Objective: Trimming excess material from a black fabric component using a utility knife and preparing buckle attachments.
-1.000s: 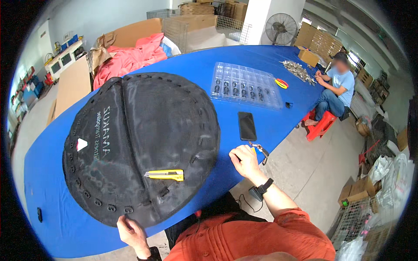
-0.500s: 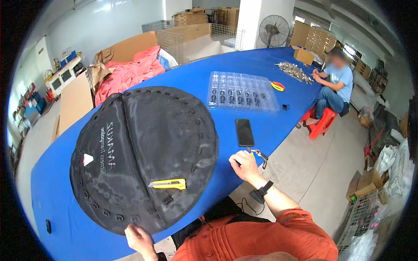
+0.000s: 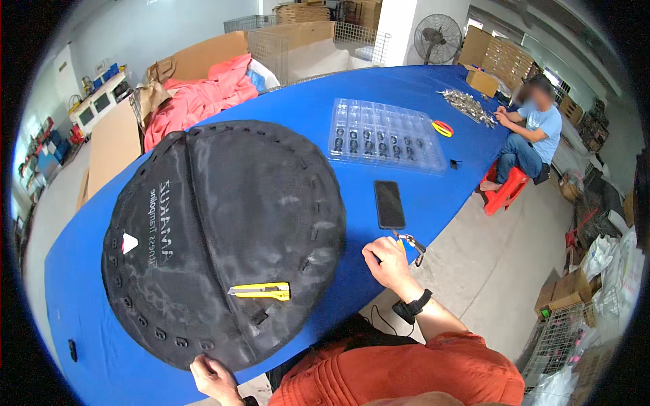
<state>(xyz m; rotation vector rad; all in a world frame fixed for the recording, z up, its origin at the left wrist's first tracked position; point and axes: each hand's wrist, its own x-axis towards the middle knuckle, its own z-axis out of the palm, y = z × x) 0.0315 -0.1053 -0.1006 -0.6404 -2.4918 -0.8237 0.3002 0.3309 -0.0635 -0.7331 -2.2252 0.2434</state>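
A round black trampoline mat [image 3: 261, 203], with a seam across it and small black loops round its edge, lies on the blue-covered table [image 3: 74, 284]. At its near edge my left hand [image 3: 215, 380] is closed, with the rim between thumb and fingers. My right hand [image 3: 388, 262], closed, rests at the table's right edge. From it sticks out a small hand tool [image 3: 412, 243] with silver, black and yellow parts; its exact kind is unclear. A yellow utility knife [image 3: 263, 291] lies on the mat, blade out to the left. A black phone [image 3: 388, 204] lies beyond my right hand.
A clear plastic tray [image 3: 386, 139] with black pieces in several compartments lies farther back, beside a yellow-and-red ring-shaped item [image 3: 443, 128]. At the far right a person [image 3: 535, 128] on a red stool [image 3: 504, 191] works by a pile of metal parts [image 3: 467, 107].
The whole view has shifted slightly. Both hands keep about the same places and stay closed, the left at the mat's rim, the right on the small tool.
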